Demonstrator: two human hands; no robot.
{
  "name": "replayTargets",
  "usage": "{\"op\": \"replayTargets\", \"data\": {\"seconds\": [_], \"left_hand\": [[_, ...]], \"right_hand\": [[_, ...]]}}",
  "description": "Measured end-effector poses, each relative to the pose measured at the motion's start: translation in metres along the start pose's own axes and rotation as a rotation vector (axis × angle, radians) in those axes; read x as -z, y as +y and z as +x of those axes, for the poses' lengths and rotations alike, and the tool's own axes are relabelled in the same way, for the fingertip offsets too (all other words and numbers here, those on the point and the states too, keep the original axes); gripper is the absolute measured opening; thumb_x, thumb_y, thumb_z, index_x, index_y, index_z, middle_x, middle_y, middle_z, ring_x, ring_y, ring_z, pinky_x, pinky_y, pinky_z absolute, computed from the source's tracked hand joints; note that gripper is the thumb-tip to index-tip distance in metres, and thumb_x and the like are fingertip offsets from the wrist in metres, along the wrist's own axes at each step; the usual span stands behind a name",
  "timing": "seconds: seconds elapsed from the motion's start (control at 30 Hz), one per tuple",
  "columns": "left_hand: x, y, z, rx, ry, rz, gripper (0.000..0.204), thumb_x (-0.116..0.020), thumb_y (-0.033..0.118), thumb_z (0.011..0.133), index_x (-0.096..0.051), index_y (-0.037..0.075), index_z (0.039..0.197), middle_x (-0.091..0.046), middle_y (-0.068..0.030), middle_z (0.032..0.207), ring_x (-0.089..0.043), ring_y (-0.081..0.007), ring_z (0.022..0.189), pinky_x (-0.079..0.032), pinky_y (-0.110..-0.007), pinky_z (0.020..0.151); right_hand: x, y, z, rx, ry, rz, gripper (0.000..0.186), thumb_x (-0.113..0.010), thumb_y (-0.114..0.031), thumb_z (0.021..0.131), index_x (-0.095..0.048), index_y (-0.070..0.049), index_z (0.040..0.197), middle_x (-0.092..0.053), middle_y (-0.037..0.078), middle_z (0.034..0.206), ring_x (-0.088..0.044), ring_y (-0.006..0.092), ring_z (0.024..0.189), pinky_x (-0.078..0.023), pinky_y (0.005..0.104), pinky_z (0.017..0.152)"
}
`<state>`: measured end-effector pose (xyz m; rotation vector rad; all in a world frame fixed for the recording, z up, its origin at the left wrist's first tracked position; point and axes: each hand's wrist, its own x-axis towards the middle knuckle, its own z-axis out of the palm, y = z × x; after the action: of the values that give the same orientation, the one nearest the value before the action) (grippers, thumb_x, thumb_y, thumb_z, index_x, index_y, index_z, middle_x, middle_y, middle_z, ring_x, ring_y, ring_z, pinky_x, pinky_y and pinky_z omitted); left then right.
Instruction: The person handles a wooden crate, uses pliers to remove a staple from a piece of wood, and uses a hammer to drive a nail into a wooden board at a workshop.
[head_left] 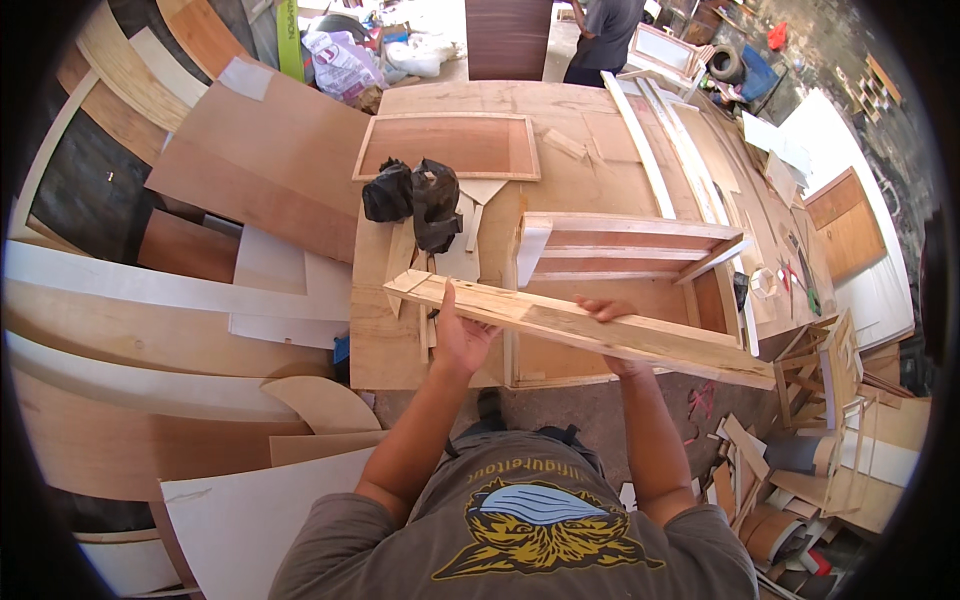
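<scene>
A long pale wooden plank (560, 315), perhaps more than one piece laid together, spans across in front of me above the near edge of the workbench. My left hand (466, 338) grips it near its left end, thumb on top and fingers beneath. Farther right, my right hand (618, 330) is closed round its middle, with fingers over the far edge. Just beyond the plank, a wooden cabinet frame (630, 222) with white-edged sides and crossbars lies on the workbench (480, 105); the plank hides part of it.
Black plastic bags (436, 205) sit beside a shallow framed panel (450, 140) on the bench. Pliers (788, 280) and a tape roll (764, 283) lie at its right. Large sheets (260, 150) lean at left; wood scraps (745, 450) pile at lower right. A person (605, 40) stands beyond.
</scene>
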<state>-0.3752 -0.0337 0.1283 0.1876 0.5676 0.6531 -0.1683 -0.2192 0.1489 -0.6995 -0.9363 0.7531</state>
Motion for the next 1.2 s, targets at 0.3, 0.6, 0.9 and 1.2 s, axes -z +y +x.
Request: {"op": "replayTargets", "data": {"seconds": [0.3,0.6,0.9,1.2], "left_hand": [[0.013,-0.013,-0.005,-0.057,0.268,0.02,0.039,-0.043,0.034,0.11,-0.05,0.004,0.134,-0.061,-0.0105,0.132,-0.063,-0.0256,0.12,-0.056,-0.045,0.1],[0.027,0.072,-0.008,-0.267,0.223,0.143,0.046,-0.044,0.036,0.109,-0.048,0.003,0.14,-0.057,-0.0127,0.141,-0.059,-0.0278,0.127,-0.05,-0.044,0.108],[0.058,0.177,-0.038,-0.552,0.192,0.31,0.052,-0.051,0.035,0.107,-0.041,0.003,0.147,-0.054,-0.0147,0.143,-0.055,-0.0301,0.13,-0.048,-0.047,0.108],[0.103,0.227,-0.066,-0.6,0.185,0.236,0.057,-0.05,0.04,0.107,-0.036,0.009,0.152,-0.05,-0.0136,0.147,-0.053,-0.0315,0.132,-0.046,-0.048,0.109]], "right_hand": [[-0.047,0.004,-0.052,-0.09,0.055,-0.03,0.058,-0.065,-0.056,0.091,-0.066,-0.002,0.112,-0.065,0.018,0.128,-0.055,0.033,0.131,-0.038,0.051,0.113],[-0.032,0.023,-0.205,-0.515,0.511,-0.201,0.036,-0.058,-0.021,0.104,-0.056,-0.006,0.136,-0.062,0.01,0.13,-0.063,0.0203,0.113,-0.053,0.038,0.096],[-0.075,-0.007,-0.195,-0.632,0.662,-0.05,0.034,-0.051,-0.025,0.107,-0.061,-0.001,0.129,-0.067,0.008,0.109,-0.066,0.0175,0.094,-0.054,0.0307,0.08],[-0.125,0.045,-0.149,-0.631,0.346,-0.287,0.022,-0.068,-0.008,0.095,-0.067,0.001,0.115,-0.071,0.006,0.099,-0.064,0.0111,0.087,-0.052,0.0267,0.08]]}}
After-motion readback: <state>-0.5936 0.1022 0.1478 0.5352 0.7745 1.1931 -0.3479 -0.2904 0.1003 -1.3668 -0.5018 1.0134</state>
